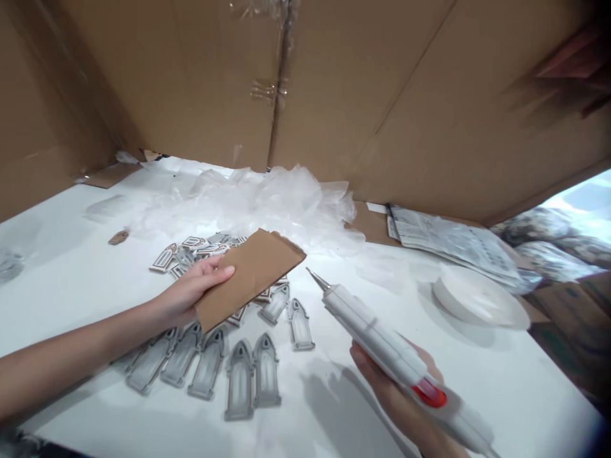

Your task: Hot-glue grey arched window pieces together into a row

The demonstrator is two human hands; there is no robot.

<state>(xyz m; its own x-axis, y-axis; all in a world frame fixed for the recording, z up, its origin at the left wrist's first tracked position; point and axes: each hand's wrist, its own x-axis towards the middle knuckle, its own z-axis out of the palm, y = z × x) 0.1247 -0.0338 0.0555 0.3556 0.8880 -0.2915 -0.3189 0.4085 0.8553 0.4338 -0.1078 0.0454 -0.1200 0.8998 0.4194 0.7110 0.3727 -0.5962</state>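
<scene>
left hand [191,294]: cardboard strip [251,277] | right hand [386,407]: white glue gun [377,337]

A makeshift craft workshop: a white tabletop [62,267] is walled along its far edge by tall brown corrugated cardboard sheets [382,95]. Across it lie a white hot glue gun [377,337], a brown cardboard strip [251,273], grey arched window cut-outs [240,381], crumpled clear plastic sheeting [252,203] and printed papers [453,245].

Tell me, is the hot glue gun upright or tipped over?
Tipped: the hot glue gun slants across the right hand, its metal nozzle aimed toward the cardboard strip.
</scene>
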